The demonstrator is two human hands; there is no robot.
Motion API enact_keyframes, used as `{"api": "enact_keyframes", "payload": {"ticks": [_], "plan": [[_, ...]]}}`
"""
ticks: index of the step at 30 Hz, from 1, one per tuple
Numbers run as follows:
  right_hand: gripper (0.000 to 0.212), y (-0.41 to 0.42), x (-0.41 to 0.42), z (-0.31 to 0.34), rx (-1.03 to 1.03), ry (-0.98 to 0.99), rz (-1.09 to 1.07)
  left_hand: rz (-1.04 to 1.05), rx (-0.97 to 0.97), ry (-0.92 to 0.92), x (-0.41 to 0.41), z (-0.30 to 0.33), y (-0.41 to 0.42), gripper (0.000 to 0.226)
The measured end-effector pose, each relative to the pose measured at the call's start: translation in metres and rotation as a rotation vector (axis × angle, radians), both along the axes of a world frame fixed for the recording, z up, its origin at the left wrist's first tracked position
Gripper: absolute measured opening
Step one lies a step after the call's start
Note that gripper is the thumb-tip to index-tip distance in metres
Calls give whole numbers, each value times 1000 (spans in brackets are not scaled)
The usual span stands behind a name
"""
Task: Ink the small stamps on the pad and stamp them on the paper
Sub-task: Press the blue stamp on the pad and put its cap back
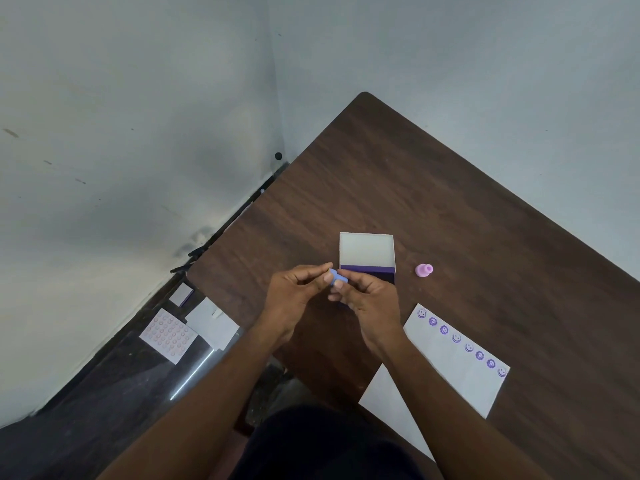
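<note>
I pinch a small blue stamp between both hands, my left hand and right hand meeting just in front of the open ink pad on the table. A pink stamp stands right of the pad. The paper, with a row of purple prints, lies by my right wrist.

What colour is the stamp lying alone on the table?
Pink stamp, beside the ink pad; the head view shows it.
</note>
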State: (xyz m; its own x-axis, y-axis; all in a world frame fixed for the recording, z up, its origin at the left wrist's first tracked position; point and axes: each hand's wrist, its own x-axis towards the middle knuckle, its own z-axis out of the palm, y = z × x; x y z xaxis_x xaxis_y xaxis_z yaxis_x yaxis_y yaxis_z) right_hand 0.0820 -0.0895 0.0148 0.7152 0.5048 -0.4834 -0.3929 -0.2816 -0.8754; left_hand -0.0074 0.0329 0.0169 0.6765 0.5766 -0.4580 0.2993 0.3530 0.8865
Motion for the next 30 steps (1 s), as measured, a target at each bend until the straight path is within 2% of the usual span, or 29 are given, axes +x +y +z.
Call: {"api": "enact_keyframes", "payload": {"ticks": [8,11,15,17,20,22,30], "plan": [[35,4,7,2,8,31,-65,31,-39,1,8,-2,-2,33],[28,3,5,1,-42,-11,-87,58,96,77,11,-2,-5,36],[19,-7,10,1,-204,-194,-11,-36,335,179,16,-1,-13,35],[25,-14,18,2,-334,-280,2,-101,389,195,23,0,-19,34],[39,-29,35,2,-535,-384,-25,-202,401,195,36,2,-33,30],[36,-41,45,1,-584,-438,-56,-240,376,212,42,3,-44,27],[30,-91,84,-11,-773,-387,-157,-366,495,229,73,0,-78,25]]}}
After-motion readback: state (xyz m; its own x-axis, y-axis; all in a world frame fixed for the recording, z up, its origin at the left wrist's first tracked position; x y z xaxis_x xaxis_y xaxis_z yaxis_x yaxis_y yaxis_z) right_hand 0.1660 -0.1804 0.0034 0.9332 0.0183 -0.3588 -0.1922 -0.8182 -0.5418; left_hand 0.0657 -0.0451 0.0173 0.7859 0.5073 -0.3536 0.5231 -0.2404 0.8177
